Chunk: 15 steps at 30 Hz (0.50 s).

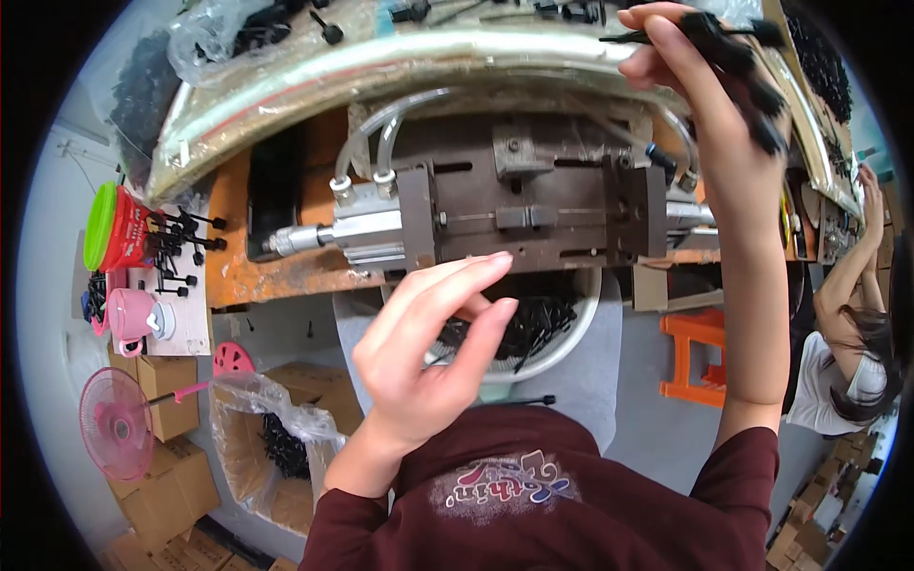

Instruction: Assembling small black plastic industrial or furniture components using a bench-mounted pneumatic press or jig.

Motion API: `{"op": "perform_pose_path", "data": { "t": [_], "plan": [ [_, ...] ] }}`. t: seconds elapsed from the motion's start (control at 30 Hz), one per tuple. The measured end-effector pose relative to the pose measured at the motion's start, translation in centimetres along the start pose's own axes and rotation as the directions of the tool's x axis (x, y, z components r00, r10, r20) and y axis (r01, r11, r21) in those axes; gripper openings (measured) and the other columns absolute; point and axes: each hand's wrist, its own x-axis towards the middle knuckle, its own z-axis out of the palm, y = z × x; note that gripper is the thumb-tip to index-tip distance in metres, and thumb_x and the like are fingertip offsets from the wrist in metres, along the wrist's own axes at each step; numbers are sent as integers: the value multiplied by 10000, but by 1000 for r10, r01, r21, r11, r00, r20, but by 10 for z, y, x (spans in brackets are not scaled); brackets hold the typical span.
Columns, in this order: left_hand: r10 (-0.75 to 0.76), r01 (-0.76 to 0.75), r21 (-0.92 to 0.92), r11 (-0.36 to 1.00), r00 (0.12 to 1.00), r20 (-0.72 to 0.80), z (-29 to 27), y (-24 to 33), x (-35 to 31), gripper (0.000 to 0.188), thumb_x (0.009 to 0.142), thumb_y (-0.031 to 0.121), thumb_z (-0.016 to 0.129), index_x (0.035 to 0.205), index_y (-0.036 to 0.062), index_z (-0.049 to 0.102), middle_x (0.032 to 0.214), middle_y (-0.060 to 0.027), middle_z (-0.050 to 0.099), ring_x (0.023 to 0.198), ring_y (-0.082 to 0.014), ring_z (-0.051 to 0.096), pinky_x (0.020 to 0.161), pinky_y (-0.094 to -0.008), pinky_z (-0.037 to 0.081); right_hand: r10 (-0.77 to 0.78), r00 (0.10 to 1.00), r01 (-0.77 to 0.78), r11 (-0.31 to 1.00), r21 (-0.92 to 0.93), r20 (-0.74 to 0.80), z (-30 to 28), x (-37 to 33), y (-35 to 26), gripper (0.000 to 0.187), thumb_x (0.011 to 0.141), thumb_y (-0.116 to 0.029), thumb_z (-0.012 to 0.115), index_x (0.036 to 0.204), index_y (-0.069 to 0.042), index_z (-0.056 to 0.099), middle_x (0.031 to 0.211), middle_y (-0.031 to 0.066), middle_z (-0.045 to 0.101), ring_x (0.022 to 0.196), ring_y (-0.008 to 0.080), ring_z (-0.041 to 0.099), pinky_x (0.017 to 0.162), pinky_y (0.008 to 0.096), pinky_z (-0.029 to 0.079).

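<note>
My right hand is raised over the far right of the bench, its fingers closed around several black plastic parts with thin stems. In front of a dark metal clamping fixture hovers my left hand, thumb and fingers apart with nothing between them. Small grey jaws sit mid-fixture; no black part shows in them. Below, a white basin rests at my lap, holding many black stemmed parts; my left hand partly covers it.
Clear air hoses arch behind the fixture. A plastic-wrapped ledge crosses the back, with black parts beyond. Left are a red-and-green tub, pink fan and lined carton. Right are an orange stool and another person.
</note>
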Motion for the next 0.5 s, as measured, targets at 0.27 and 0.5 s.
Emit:
{"op": "perform_pose_path", "data": {
  "t": [0.27, 0.5],
  "plan": [
    [-276, 236, 166, 957, 916, 290, -2, -32, -70, 131, 762, -5, 729, 886, 27, 701, 760, -63, 659, 592, -144, 611, 534, -256, 479, -153, 975, 209, 872, -444, 159, -43, -82, 1, 221, 970, -112, 534, 1112, 26, 631, 956, 166, 696, 757, 150, 656, 731, 273, 525],
    [-367, 192, 372, 908, 793, 486, 48, -99, -156, 182, 798, 92, 705, 970, 35, 691, 856, -70, 619, 674, -234, 639, 598, -337, 514, -136, 980, 164, 966, -199, 147, -46, -119, 13, 157, 943, -32, 564, 1098, -3, 564, 1103, 265, 647, 761, 205, 671, 744, 347, 569]
  ]
}}
